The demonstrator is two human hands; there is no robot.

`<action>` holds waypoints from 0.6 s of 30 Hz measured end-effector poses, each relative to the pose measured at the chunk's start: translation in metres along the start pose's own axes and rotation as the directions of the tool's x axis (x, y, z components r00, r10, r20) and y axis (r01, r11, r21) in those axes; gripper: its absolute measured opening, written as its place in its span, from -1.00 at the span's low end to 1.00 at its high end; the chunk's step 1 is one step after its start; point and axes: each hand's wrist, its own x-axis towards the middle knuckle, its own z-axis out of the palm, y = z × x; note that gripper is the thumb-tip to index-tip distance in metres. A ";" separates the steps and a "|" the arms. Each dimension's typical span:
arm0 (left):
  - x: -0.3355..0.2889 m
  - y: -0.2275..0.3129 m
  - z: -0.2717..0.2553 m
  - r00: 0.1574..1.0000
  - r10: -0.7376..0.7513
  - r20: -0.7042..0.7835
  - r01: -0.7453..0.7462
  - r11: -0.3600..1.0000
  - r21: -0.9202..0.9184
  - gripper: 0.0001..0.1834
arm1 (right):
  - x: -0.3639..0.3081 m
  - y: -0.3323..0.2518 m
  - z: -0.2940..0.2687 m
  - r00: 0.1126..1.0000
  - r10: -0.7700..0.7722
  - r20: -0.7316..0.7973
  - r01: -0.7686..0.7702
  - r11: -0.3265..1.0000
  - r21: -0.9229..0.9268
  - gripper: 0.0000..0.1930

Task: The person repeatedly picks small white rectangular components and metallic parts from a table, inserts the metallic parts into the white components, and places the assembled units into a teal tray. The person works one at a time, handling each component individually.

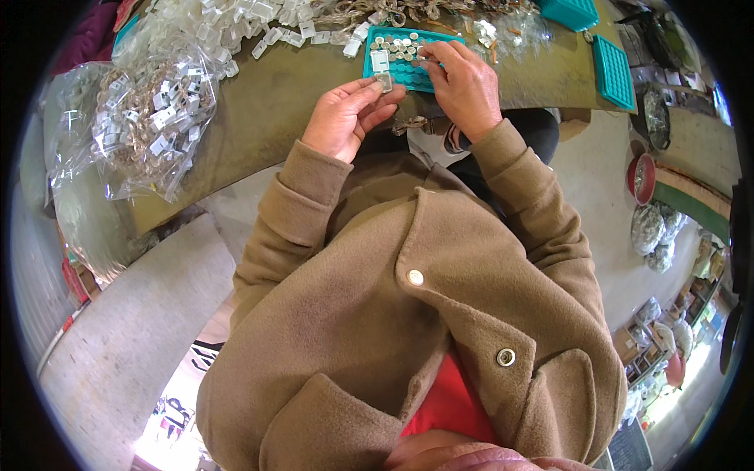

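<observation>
Head view of a seated worker in a brown fleece jacket (pixel 408 314) at a workbench (pixel 283 102). The left hand (pixel 345 118) is curled, pinching a small clear plastic piece (pixel 384 82) between thumb and fingertips just beside the near edge of a teal compartment tray (pixel 404 67). The right hand (pixel 463 86) rests over the tray's right half, its fingertips closed on something small at the tray cells; what it grips is too small to tell. Progress, as a judgement: the far rows of the tray already carry small round pieces (pixel 400 45), while the near rows show bare teal cells, so the filling looks roughly half done. Much stock remains: a heap of loose clear pieces (pixel 236 27) lies along the far edge of the bench, and a clear bag (pixel 149 118) stuffed with more clear parts and chain sits at the left. Two further teal trays (pixel 613 71) lie to the right, one flat and apparently unfilled. The bench top is dull olive and worn. Beyond it, a concrete floor (pixel 605 173), a red basin (pixel 642 177), and filled bags (pixel 652 231) suggest a cluttered workshop.
</observation>
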 end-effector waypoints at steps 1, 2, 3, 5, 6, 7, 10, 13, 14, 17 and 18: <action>0.001 0.000 0.000 1.000 -0.006 0.002 0.006 1.000 0.001 -0.72 | 0.001 -0.001 0.002 1.000 0.007 0.013 -0.007 0.999 0.044 -0.90; 0.002 0.001 0.000 1.000 -0.010 0.000 0.010 1.000 -0.002 -0.72 | 0.001 -0.001 0.003 1.000 -0.006 0.017 0.004 0.995 0.096 -0.90; 0.002 0.001 0.000 1.000 -0.014 0.001 0.014 1.000 0.003 -0.71 | 0.000 -0.001 0.004 0.999 0.006 0.036 -0.009 0.997 0.078 -0.89; 0.003 0.001 0.000 1.000 -0.015 -0.001 0.015 1.000 0.006 -0.70 | -0.001 0.000 0.008 0.998 -0.002 0.057 -0.002 0.998 0.063 -0.88; 0.003 0.001 0.001 1.000 -0.013 -0.006 0.013 1.000 0.012 -0.70 | -0.001 0.001 0.008 0.998 -0.037 0.043 0.035 0.998 0.049 -0.88; 0.003 0.001 0.002 1.000 -0.012 -0.011 0.012 1.000 0.018 -0.70 | -0.001 0.002 0.009 0.997 -0.066 0.035 0.065 0.997 0.040 -0.88; 0.003 0.001 0.004 1.000 0.000 -0.009 0.000 1.000 0.027 -0.71 | 0.000 0.002 0.006 0.992 -0.116 0.048 0.116 0.993 0.007 -0.88; 0.004 0.001 0.006 1.000 0.007 0.010 -0.007 0.999 0.037 -0.72 | 0.003 -0.003 -0.001 0.995 -0.062 0.077 0.053 0.991 0.120 -0.88; 0.004 0.001 0.007 1.000 0.006 0.013 -0.007 0.999 0.034 -0.72 | 0.004 -0.006 -0.004 0.996 -0.031 0.089 0.015 0.984 0.180 -0.87; 0.003 0.000 0.009 1.000 0.003 -0.013 -0.002 0.996 0.084 -0.73 | 0.000 -0.018 -0.010 0.995 -0.017 0.098 -0.018 0.938 0.347 -0.87; 0.003 0.000 0.009 1.000 0.008 -0.007 -0.007 0.996 0.087 -0.73 | -0.001 -0.022 -0.010 0.995 -0.046 0.086 0.015 0.941 0.339 -0.86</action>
